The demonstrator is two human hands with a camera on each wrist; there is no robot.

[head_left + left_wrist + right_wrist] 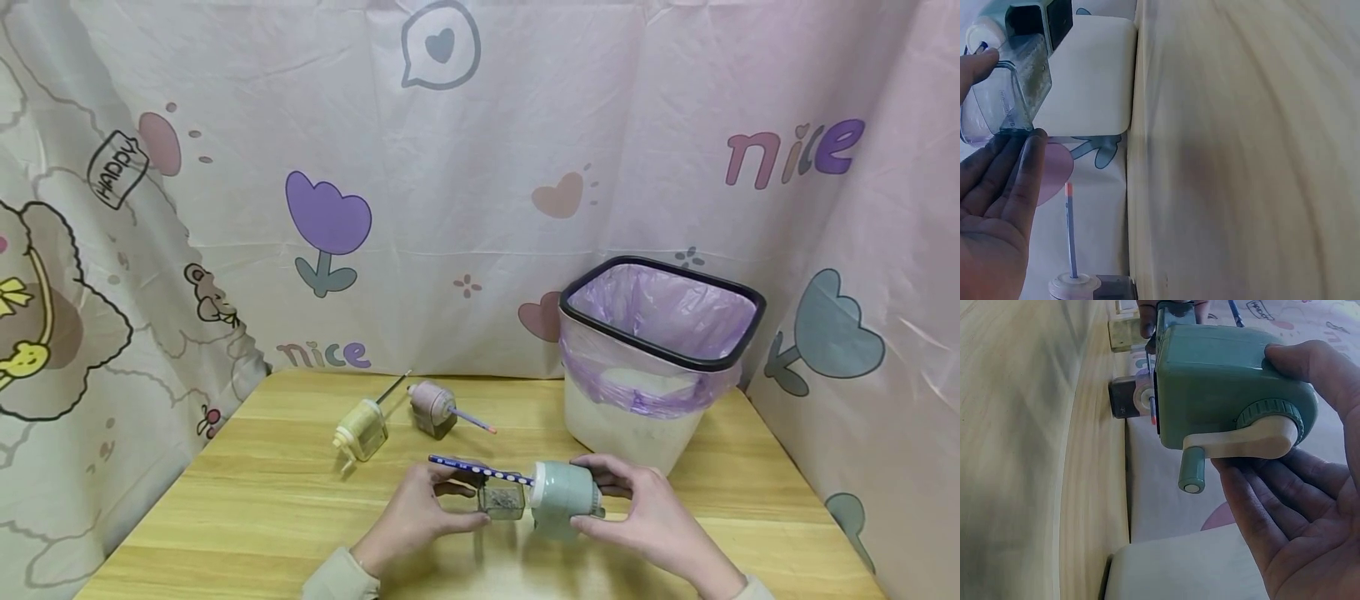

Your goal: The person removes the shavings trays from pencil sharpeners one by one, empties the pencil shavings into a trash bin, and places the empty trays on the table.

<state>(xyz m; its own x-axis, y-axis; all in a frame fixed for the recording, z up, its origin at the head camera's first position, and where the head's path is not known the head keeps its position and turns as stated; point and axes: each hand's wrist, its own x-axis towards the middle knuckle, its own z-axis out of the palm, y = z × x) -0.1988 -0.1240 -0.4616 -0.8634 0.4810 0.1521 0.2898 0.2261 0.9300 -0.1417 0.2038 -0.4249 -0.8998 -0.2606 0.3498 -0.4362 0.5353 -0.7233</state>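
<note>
My right hand (645, 521) grips a green crank pencil sharpener (566, 492) between thumb and fingers, raised over the table. A blue pencil with white dots (480, 470) sticks out of its front, pointing left. Between the thumb and fingers of my left hand (420, 512) is the clear shavings drawer (501, 502), with dark shavings in it. In the left wrist view the drawer (1034, 81) sits just outside the sharpener's dark opening (1025, 20). The right wrist view shows the white crank (1241, 442) with its green knob, which no finger holds.
A yellow sharpener (363, 429) with a dark pencil and a pink sharpener (432, 408) with a purple pencil stand on the wooden table (240, 500) behind my left hand. At back right is a white bin (622, 425) with a purple liner. A printed curtain hangs behind.
</note>
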